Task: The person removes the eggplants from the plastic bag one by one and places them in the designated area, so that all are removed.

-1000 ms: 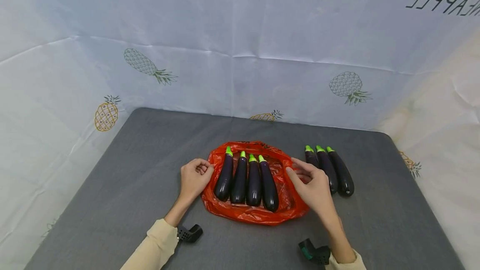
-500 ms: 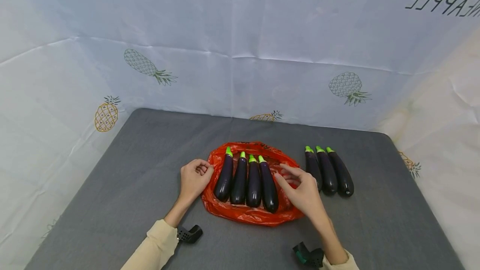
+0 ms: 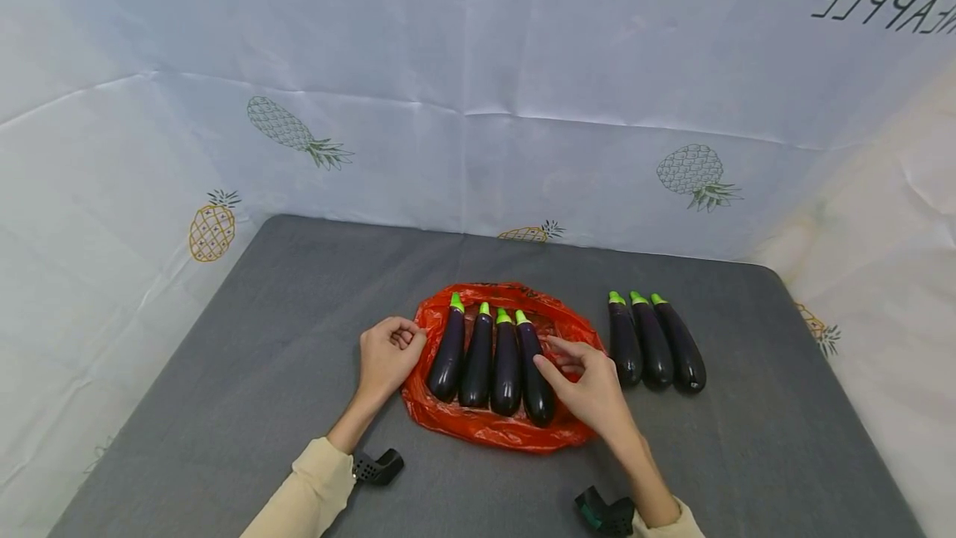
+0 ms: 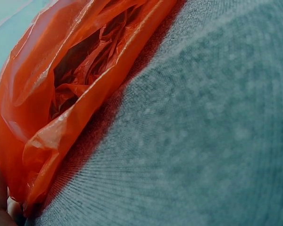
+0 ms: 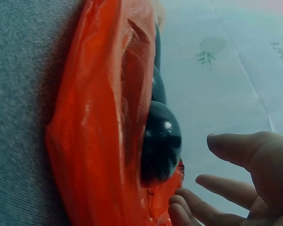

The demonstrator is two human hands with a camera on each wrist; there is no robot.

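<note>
A red plastic bag (image 3: 508,437) lies spread on the table with several eggplants (image 3: 475,368) side by side in it, green stems pointing away. At the bag's left edge my left hand (image 3: 386,359) pinches the plastic; in the left wrist view the bag's gathered edge (image 4: 42,174) meets the fingers at the lower left. My right hand (image 3: 586,384) hovers over the bag's right side, close to the rightmost eggplant (image 3: 536,384). In the right wrist view its thumb and fingers are spread apart, with a gap to the eggplant's rounded end (image 5: 161,141).
Three more eggplants (image 3: 656,347) lie in a row on the grey table (image 3: 762,438), right of the bag. A pale cloth (image 3: 463,164) printed with pineapples hangs behind and beside the table.
My right hand has moved left from the bag's right edge toward the rightmost eggplant in it. The bag's right edge has drawn inward slightly. My left hand has stayed in place.
</note>
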